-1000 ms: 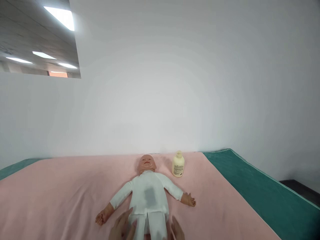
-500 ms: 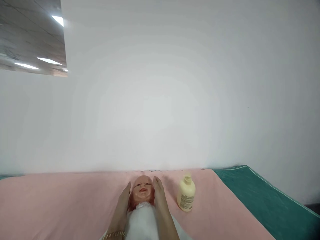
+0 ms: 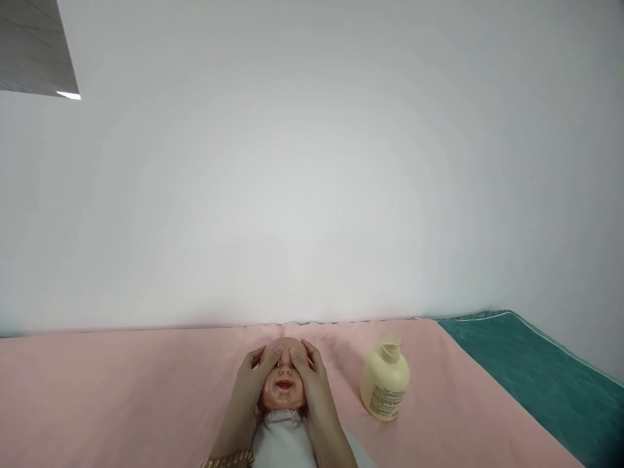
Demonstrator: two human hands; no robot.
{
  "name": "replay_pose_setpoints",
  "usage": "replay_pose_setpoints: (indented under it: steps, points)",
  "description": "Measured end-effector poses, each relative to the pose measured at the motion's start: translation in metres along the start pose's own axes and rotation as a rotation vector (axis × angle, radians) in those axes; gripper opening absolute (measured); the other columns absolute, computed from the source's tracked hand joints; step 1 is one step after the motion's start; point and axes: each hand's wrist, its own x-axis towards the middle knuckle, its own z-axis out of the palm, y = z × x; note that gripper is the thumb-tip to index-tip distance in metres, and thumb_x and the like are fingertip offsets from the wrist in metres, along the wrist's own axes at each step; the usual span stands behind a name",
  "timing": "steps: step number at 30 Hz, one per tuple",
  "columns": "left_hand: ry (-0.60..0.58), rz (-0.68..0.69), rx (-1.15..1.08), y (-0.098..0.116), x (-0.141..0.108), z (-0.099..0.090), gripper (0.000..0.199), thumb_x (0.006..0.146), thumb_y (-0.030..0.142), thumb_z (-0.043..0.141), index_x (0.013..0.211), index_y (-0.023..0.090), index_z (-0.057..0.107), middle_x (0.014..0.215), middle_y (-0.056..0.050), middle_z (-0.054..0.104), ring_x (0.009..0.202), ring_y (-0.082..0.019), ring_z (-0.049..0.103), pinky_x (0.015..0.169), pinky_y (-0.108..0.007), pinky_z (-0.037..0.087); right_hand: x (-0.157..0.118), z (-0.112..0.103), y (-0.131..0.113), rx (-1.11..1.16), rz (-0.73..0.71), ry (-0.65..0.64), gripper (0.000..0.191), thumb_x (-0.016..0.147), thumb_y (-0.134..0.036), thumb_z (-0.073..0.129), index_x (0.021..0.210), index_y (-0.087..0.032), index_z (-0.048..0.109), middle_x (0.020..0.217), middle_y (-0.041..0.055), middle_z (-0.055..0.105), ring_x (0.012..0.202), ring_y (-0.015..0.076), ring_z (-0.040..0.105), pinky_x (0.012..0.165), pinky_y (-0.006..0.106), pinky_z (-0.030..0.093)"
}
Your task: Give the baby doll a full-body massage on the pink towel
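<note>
1. Doll (image 3: 285, 398): on its back on the pink sheet (image 3: 121, 396), head toward the white wall (image 3: 312, 169), white top below the chin.
2. Left hand (image 3: 253, 372): curled round one side of the doll's head, thumb laid over the brow. Gold-coloured bracelet (image 3: 229, 460) at the wrist.
3. Right hand (image 3: 313, 372): same hold on the opposite side, thumb also on the brow; the head is clasped between both hands. Thumb tips close together, apart.
4. Pale yellow bottle (image 3: 385, 380): upright on the sheet, near the right hand, not touching; printed label. Green cover (image 3: 531, 370) beyond, at right.
</note>
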Motion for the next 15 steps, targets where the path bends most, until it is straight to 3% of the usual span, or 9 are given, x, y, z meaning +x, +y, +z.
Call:
replay_pose_setpoints:
  steps: [4, 10, 15]
  points:
    - [0.016, -0.002, 0.035, -0.002, 0.004, -0.002, 0.038, 0.075, 0.030, 0.075, 0.105, 0.013, 0.060, 0.105, -0.014, 0.068, 0.086, -0.023, 0.069, 0.079, -0.037, 0.055, -0.002, 0.000, -0.002, -0.017, 0.028, 0.016, 0.061, 0.066, -0.042, 0.077, 0.119, -0.019, 0.058, 0.126, 0.0125, 0.060, 0.114, 0.0317, 0.058, 0.090, 0.038, 0.052]
    - [0.032, 0.043, 0.015, -0.006, 0.003, -0.004, 0.019, 0.089, 0.031, 0.056, 0.099, 0.016, 0.062, 0.107, -0.012, 0.067, 0.091, -0.021, 0.067, 0.088, -0.037, 0.053, 0.001, 0.000, 0.000, 0.037, 0.054, 0.013, 0.062, 0.066, -0.053, 0.074, 0.116, -0.018, 0.064, 0.131, 0.0113, 0.059, 0.120, 0.0324, 0.054, 0.097, 0.040, 0.048]
    - [0.013, 0.063, -0.068, -0.019, 0.011, -0.008, 0.026, 0.091, 0.032, 0.047, 0.111, 0.021, 0.062, 0.125, -0.010, 0.063, 0.109, -0.023, 0.064, 0.100, -0.041, 0.049, 0.007, -0.003, 0.007, 0.029, 0.027, 0.035, 0.060, 0.064, -0.055, 0.075, 0.113, -0.020, 0.068, 0.131, 0.0097, 0.060, 0.125, 0.0324, 0.051, 0.103, 0.042, 0.044]
